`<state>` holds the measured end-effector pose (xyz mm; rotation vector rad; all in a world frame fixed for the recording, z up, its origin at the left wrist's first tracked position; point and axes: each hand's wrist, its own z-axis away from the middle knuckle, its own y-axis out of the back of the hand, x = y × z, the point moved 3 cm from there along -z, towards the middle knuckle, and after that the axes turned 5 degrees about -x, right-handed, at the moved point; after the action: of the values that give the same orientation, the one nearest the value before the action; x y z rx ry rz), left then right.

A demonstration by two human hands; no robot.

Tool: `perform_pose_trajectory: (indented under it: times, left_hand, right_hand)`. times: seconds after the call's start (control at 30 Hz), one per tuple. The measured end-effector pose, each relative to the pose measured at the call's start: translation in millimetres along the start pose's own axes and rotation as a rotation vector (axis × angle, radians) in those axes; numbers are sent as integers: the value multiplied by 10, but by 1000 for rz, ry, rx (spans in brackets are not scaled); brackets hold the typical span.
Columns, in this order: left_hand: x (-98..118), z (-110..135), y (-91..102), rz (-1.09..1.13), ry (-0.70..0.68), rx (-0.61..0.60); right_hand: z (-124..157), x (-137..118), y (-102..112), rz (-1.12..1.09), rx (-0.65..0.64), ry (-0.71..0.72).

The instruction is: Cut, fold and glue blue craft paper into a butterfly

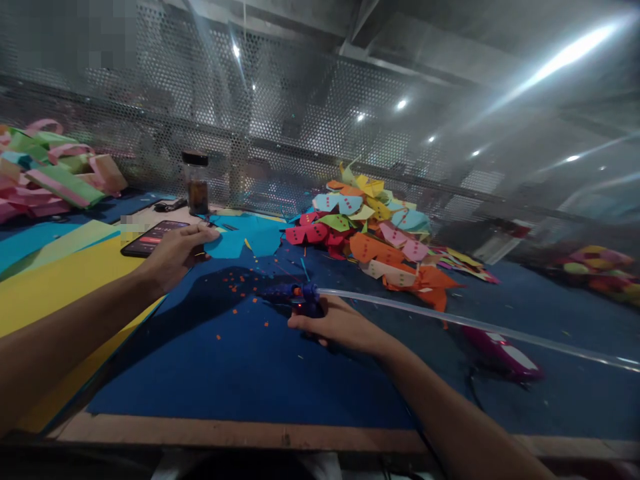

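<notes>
My right hand [335,323] is wrapped round a blue glue gun [295,297], whose nozzle points left. A long clear glue stick [450,321] runs out of the gun's back to the right edge of view. My left hand [183,250] is closed at the left edge of a light-blue paper cutout [245,239], fingertips together on it. Beneath that hand, a phone [155,237] with a lit screen is partly hidden. Small orange paper bits [240,290] are scattered on the dark blue table covering [240,373] between my hands.
A heap of folded paper butterflies [370,213] stands behind the glue gun. At right lies a purple corded device [503,353]. Yellow paper sheets [75,287] lie left, near a dark-lidded jar [196,183] and pink-green paper pieces [60,167]. A perforated metal screen [295,113] rises behind.
</notes>
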<state>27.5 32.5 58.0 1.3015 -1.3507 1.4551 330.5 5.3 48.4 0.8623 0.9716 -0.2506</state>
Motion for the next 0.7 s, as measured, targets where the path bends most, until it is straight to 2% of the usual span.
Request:
perform_pose_trajectory:
  times: [0.3, 0.7]
  left_hand:
    - [-1, 9, -13, -13, 4, -2]
    - [16, 37, -34, -19, -10, -18]
  right_hand:
    - [-2, -24, -12, 70, -15, -70]
    - [-8, -48, -13, 104, -9, -69]
